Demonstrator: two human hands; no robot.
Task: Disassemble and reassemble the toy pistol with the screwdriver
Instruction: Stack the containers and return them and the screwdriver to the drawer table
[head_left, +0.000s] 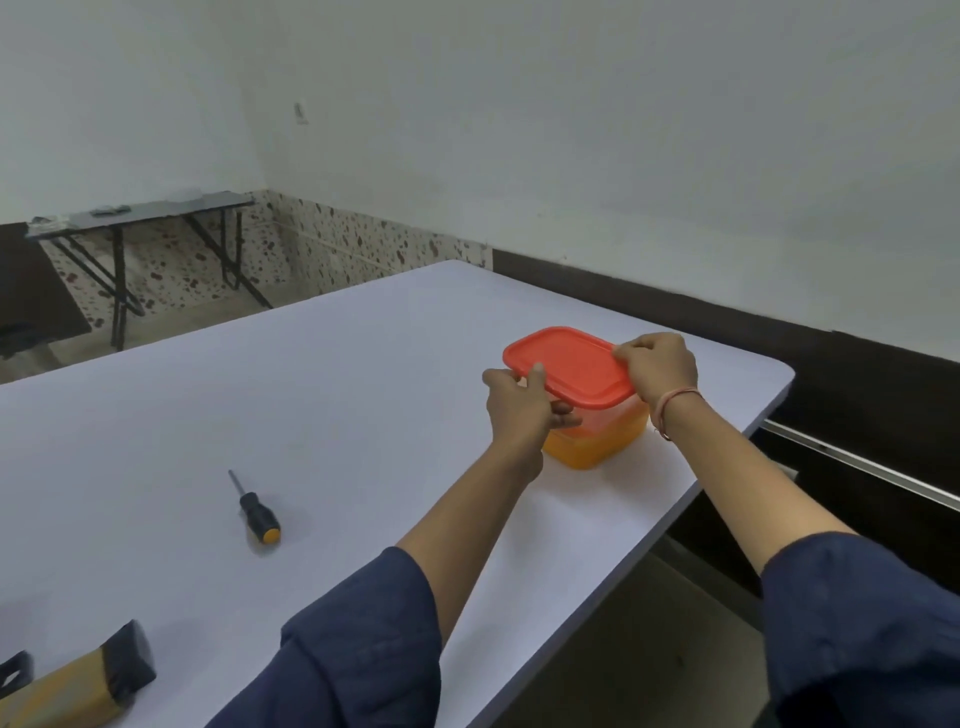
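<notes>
Bench: pale surface; carries all items below.
Container: translucent orange tub, standing near the bench's far right corner.
Lid: red-orange, rounded rectangle, sitting over the container; whether it is sealed down or lifted at one side, cannot tell.
Left hand: at the lid's near left edge; thumb on top of the rim, fingers curled beneath it, so grasping the lid.
Right hand: at the lid's far right end, fingers bent over the rim, grasping the lid. Thin band on the wrist.
Screwdriver: black handle with orange cap, lying flat on the bench, well to the left of the container, untouched.
Toy pistol: tan body with a black end, lying at the bench's near left corner, cut off by the frame edge; well apart from both hands.
Sleeves: dark blue, pushed up both forearms.
</notes>
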